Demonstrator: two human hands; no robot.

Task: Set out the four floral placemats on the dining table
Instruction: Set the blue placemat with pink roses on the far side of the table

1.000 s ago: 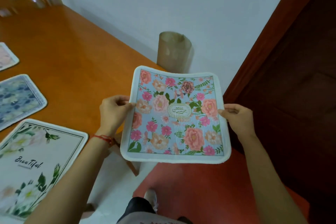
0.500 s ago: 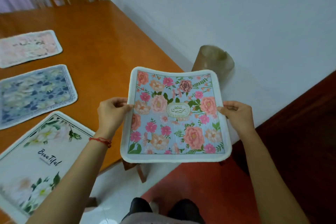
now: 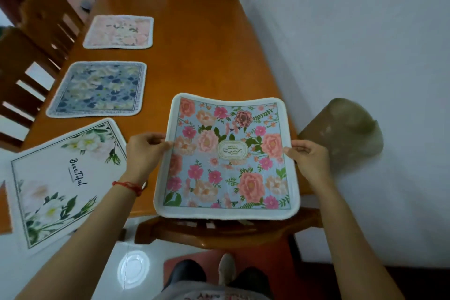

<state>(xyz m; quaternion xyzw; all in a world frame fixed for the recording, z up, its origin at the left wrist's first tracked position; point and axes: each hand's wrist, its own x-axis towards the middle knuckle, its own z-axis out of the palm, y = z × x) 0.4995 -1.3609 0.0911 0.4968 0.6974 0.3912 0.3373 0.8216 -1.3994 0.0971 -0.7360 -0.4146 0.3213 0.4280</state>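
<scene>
Over the table (image 3: pixel 207 61), both hands' grip pinches the "GARDEN" placemat (image 3: pixel 226 156); beside it lies the "Beautiful" placemat (image 3: pixel 60 178).

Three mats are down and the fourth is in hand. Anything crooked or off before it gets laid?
Yes: the white "Beautiful" placemat lies rotated against the table edge and overhangs the near corner, unlike the squarer blue placemat and pink placemat. The rose placemat sags between left hand and right hand.
</scene>
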